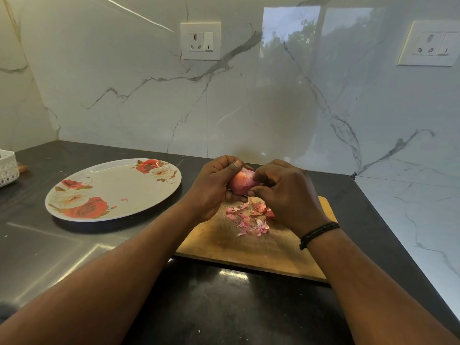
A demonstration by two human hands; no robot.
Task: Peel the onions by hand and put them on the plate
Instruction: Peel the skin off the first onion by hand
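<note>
Evidently the peeling step is in hand. The left hand [214,188] cups a pinkish onion [241,181], fingers curled round it and the thumb pressed on its top, just above the far edge of the wooden cutting board [249,250]. The right hand [283,192] meets the onion from three o'clock, its fingertips bunched and pinching at the skin. Peel scraps [249,217] lie on the board at six o'clock below the onion. The flowered plate [112,190] sits at nine o'clock, near the board, holding no onion, only one small scrap. By my judgement, the next move calls for stripping the remaining skin, then carrying the onion left onto the plate.
</note>
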